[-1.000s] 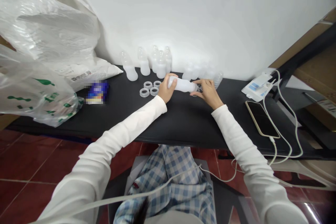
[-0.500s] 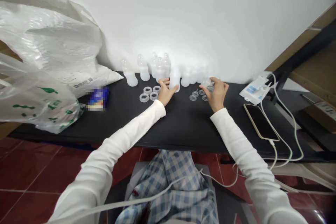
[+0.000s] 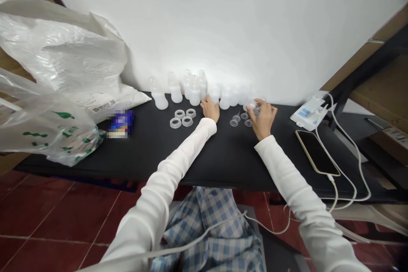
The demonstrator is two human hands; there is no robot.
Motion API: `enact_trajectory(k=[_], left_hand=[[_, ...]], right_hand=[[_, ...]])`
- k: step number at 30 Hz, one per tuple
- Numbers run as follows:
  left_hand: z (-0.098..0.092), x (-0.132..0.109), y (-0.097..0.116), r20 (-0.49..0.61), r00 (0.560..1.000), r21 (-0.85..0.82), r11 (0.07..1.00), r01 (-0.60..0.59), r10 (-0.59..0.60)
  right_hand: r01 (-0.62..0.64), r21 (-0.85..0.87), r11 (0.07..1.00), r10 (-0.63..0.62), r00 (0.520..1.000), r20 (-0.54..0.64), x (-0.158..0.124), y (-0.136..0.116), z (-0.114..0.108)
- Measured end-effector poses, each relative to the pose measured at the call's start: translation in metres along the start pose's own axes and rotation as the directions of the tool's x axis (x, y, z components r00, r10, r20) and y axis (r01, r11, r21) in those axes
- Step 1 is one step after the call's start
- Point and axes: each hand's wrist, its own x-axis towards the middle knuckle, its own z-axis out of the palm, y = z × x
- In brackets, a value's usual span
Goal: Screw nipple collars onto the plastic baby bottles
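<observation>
My left hand (image 3: 211,109) is closed around the lower part of a frosted white baby bottle (image 3: 214,92), which stands near the wall. The hand hides the bottle's base. My right hand (image 3: 263,118) pinches a clear domed cap (image 3: 253,104) low over the black table, its far side blurred against other clear pieces. Just left of that hand lie several small clear discs (image 3: 236,117), some with a stem. White screw rings (image 3: 180,118) lie in a group left of my left hand. Behind them stand several bottles with clear domed caps (image 3: 175,88).
More frosted bottles (image 3: 225,97) line the wall between my hands. White plastic bags (image 3: 73,63) and a blurred blue packet (image 3: 121,123) occupy the left. A power strip (image 3: 308,112), a phone (image 3: 317,152) and white cables (image 3: 353,148) lie at the right.
My left hand has moved right and toward the wall with the bottle. The right hand has shifted slightly, still pinching the clear cap. The head view has tilted a little.
</observation>
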Motion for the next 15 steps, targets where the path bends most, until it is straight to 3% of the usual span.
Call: enact_trajectory(k=[9, 15], left_hand=[[0.022, 0.008, 0.018, 0.042, 0.999, -0.007, 1.0, -0.014, 0.014], [0.034, -0.002, 0.034, 0.075, 0.997, 0.085, 0.996, 0.012, -0.018]], right_hand=[[-0.035, 0.006, 0.999, 0.035, 0.999, -0.023, 0.001, -0.002, -0.001], [-0.161, 0.043, 0.986, 0.161, 0.987, -0.001, 0.001, -0.003, -0.004]])
